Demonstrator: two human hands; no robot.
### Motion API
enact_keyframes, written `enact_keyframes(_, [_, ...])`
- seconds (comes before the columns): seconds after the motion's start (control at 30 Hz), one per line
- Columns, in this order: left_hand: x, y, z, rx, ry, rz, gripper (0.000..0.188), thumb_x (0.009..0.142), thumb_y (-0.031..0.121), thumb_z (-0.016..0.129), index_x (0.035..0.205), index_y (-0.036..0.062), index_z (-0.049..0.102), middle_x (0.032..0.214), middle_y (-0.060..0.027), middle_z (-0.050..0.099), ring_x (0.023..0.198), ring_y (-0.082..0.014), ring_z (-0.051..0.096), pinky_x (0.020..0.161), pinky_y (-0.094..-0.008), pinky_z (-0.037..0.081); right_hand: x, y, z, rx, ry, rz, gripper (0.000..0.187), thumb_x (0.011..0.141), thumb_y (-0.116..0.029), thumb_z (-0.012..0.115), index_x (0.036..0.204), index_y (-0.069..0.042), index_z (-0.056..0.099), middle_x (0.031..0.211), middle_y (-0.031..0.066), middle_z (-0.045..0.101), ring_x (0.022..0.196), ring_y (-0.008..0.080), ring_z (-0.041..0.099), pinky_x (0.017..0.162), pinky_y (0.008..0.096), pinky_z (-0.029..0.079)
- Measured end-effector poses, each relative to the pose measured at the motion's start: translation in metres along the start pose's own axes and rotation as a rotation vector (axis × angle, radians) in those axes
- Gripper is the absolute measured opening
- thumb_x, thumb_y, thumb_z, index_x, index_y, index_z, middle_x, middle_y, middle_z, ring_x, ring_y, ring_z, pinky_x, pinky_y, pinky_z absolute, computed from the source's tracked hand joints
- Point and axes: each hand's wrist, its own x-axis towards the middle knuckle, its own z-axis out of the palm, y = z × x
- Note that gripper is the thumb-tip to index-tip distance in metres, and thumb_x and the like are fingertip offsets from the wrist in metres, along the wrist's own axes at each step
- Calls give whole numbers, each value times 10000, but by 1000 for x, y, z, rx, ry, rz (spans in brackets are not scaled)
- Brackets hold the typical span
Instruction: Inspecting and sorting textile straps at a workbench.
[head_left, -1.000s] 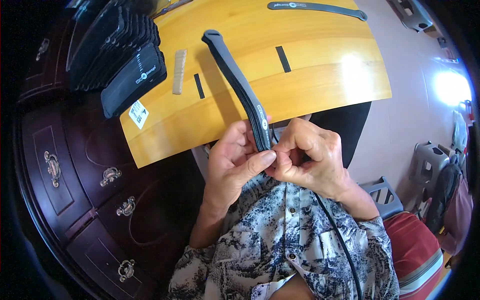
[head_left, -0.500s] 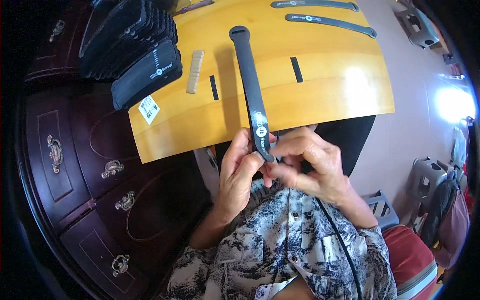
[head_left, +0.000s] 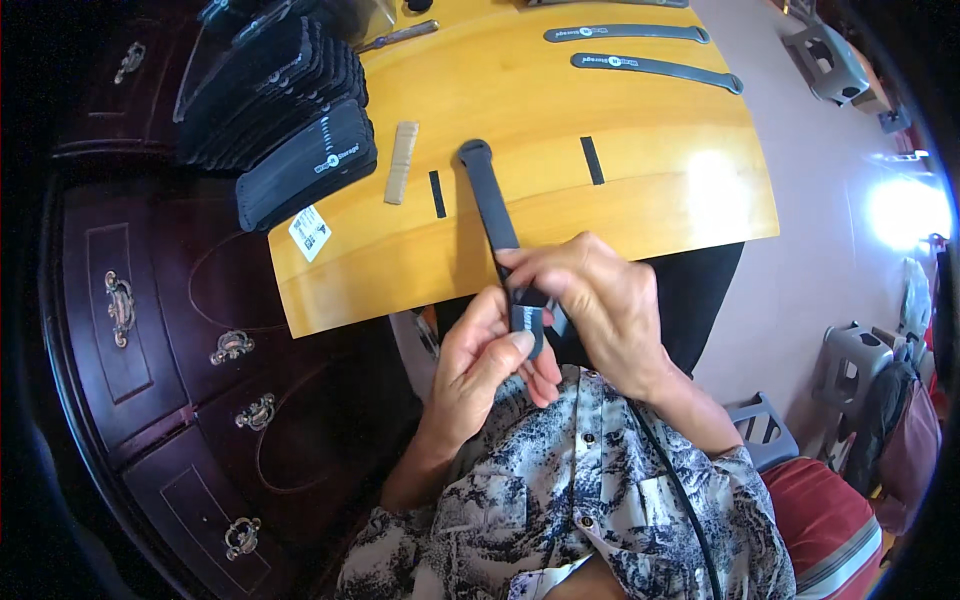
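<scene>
A dark grey hook-and-loop strap with white lettering and a rounded, slotted far end stretches from my hands over the table's front edge. My left hand pinches its near end between thumb and fingers. Just above that, my right hand has thumb and fingers closed on the strap's middle, partly hiding it. Two similar straps, a farther strap and a nearer strap, lie flat at the back right. Bundles of dark straps are piled at the table's left side.
On the yellow wooden table lie a tan strip, two short black strips, a white label and a slim tool. A dark drawer cabinet stands left; grey plastic stools stand right.
My right hand has moved up and onto the strap's middle from beside its near end. The strap's far end has dropped lower in view. My left hand still holds the near end.
</scene>
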Motion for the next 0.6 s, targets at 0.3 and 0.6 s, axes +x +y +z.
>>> enact_keyframes(0.3, [10, -17, 9, -274, 88, 21, 344, 948, 112, 390, 1261, -31, 400, 951, -131, 593, 754, -171, 612, 646, -297, 515, -1, 7, -2, -399, -88, -320, 164, 864, -156, 630, 972, -47, 684, 913, 88, 703, 691, 185, 635, 628, 300, 517])
enact_keyframes(0.6, [6, -25, 6, -246, 163, 116, 393, 1010, 160, 325, 1393, 74, 298, 909, -77, 555, 669, -125, 522, 542, -241, 418, -3, 11, -1, -346, -267, -256, 427, 808, -339, 666, 1193, -157, 635, 1416, 99, 443, 1096, 294, 459, 971, 406, 349])
